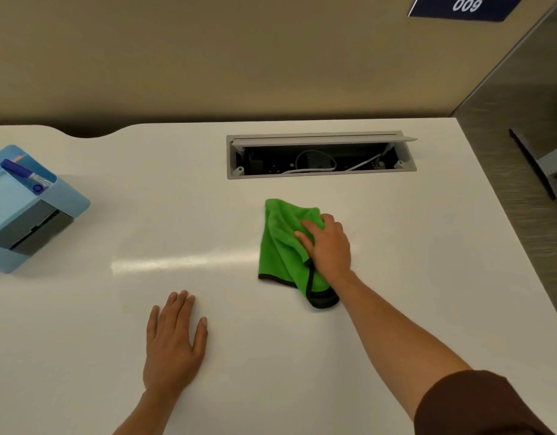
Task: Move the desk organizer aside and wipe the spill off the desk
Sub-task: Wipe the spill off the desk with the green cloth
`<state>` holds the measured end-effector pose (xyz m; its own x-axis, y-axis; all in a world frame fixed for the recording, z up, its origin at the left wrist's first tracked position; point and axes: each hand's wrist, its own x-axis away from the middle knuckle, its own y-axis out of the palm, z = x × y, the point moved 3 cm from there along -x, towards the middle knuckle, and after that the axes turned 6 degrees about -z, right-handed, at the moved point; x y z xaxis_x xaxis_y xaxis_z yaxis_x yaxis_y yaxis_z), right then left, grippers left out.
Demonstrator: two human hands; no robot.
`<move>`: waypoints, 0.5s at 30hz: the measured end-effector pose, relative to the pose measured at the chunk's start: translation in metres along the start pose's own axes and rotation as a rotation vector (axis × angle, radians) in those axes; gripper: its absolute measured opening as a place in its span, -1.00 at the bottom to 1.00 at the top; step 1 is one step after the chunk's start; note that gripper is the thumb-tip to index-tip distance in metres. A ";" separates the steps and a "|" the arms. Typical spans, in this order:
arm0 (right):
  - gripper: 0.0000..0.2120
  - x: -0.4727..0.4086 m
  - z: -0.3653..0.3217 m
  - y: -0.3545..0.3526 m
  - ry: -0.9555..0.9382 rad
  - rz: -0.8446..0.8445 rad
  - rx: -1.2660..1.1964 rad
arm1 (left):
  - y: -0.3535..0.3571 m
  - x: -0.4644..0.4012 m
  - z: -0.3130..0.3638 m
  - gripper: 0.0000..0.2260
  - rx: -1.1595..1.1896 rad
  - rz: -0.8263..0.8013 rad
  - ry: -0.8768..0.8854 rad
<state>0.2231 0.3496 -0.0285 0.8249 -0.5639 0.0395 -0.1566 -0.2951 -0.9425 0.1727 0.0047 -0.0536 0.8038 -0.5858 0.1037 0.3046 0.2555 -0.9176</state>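
A light blue desk organizer (29, 208) stands at the far left of the white desk (145, 215), with a purple marker (23, 175) in its top compartment. A green cloth (280, 246) with a dark hem lies crumpled on the desk right of centre. My right hand (329, 246) presses down on the cloth's right side and grips it. My left hand (173, 340) rests flat on the desk near the front, fingers apart, holding nothing. No spill is visible on the desk surface.
An open grey cable hatch (321, 155) with white cables inside is set into the desk behind the cloth. A beige partition wall (239, 58) runs along the back. The desk's right edge drops off toward a grey floor (522, 152).
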 end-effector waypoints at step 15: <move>-0.44 0.045 0.011 -0.021 0.777 -0.167 -0.487 | 0.001 0.001 0.000 -0.43 0.021 0.008 0.003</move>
<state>0.2697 0.3389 -0.0109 0.2898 -0.7912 0.5384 -0.4245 -0.6105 -0.6687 0.1735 0.0043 -0.0541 0.8045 -0.5863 0.0952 0.3089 0.2762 -0.9101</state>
